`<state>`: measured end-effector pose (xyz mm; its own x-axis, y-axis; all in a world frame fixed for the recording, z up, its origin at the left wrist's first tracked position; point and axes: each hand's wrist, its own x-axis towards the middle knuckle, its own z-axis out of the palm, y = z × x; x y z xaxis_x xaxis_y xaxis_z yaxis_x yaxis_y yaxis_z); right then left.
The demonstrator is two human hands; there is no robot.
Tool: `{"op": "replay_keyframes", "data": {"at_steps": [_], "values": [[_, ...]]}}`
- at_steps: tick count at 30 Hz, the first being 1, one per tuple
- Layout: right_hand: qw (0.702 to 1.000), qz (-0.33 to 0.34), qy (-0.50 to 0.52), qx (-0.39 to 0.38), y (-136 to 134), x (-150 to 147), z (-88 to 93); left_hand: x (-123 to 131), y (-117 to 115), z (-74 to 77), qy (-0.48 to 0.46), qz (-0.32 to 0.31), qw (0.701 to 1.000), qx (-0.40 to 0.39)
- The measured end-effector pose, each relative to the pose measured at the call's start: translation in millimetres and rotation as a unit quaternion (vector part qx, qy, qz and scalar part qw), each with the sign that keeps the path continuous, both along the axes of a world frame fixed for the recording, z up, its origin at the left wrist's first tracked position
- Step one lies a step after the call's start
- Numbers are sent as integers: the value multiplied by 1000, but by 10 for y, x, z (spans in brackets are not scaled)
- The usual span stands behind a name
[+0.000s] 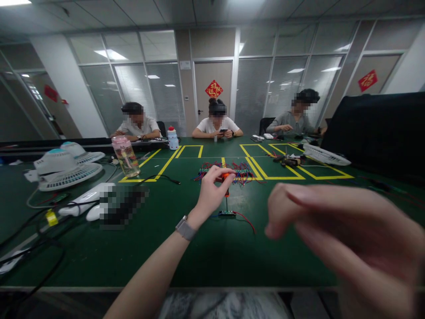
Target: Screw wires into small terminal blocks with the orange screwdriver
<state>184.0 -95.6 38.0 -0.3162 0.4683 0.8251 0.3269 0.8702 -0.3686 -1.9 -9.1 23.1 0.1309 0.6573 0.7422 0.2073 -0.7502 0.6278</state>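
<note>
My left hand (214,188), with a watch (186,227) on its wrist, is closed around the orange and black handle of a screwdriver (227,193). The screwdriver stands upright, its thin shaft reaching down to a small green circuit board (227,213) on the table. A red wire (247,220) runs off the board's right end, and a blue one leaves its left. Close to the camera on the right, my right hand (345,226) is raised and blurred. Its fingers are bent, the thumb looks apart from them, and I see nothing held there.
Behind my left hand lies a heap of wired boards (245,173). Left are a pink-lidded bottle (126,157), white fans (68,166) and black cables (49,237). Pliers-like tools (287,160) and another fan (327,155) lie right. Several people sit across the green table (232,261).
</note>
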Motion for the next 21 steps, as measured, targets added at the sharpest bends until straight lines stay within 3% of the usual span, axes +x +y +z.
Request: {"op": "replay_keyframes", "data": {"at_steps": [2,4,7,9,13,21], "values": [[999,-11,20,-26,148,-10,105,1,-7,-4,6,-8,1000,1],[997,-20,30,-70,388,-8,14,0,-12,-6,19,-8,1000,6],[984,-47,35,-168,791,26,-389,-4,-8,-12,31,-22,999,8],[974,-26,-33,-225,957,40,-660,-7,4,-21,28,-43,999,-7],[955,4,-131,-266,990,-26,-902,-9,32,-32,0,-92,994,-55],[955,-2,-200,-218,901,-149,-915,-12,31,-14,4,-80,996,-46]]}}
